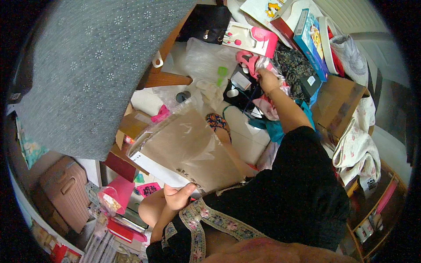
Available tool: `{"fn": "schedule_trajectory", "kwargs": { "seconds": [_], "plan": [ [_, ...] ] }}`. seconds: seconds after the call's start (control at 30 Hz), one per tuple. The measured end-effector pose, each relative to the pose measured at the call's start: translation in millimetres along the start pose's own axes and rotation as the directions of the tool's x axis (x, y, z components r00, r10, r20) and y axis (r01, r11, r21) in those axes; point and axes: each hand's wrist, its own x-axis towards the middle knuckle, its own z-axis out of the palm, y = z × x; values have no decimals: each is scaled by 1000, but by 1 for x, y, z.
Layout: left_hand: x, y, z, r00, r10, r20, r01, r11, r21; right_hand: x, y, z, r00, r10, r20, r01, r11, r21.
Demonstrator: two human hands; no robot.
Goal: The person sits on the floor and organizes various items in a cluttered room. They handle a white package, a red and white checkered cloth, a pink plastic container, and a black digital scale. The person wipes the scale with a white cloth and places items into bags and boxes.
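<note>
My left hand [179,198] is closed on the lower edge of a large flat brown sheet in a clear plastic sleeve [188,147], thumb on top. A white strip with dark handwriting runs along the sleeve's near left side. My right arm stretches out to a heap of things on the floor. There my right hand [268,82] has its fingers curled beside a pink and black item [248,62]; what they grip is hidden. Just left of that hand lie black packets with white labels [241,81]. Below it is a pink crumpled cloth or bag [266,107].
A bed with a grey flowered cover [96,74] fills the upper left, its wooden leg [169,79] jutting out. An open cardboard box [340,105] and a blue picture box [310,44] stand at right. A pink suitcase [66,190] is at lower left. Clear plastic [206,59] litters the floor.
</note>
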Motion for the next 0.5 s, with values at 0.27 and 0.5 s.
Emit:
{"fn": "schedule_trajectory", "kwargs": {
  "seconds": [0.27, 0.5],
  "plan": [
    [-1, -4, -4, 1000, 10, 13, -10, 1000, -11, -51, 13, -10, 970, -98, 221, 70, 989, 131],
    [1, -4, -2, 998, 38, 43, -37, 999, -27, -73, -3, -6, 983, -85, 161, 72, 994, 83]
  ]
}}
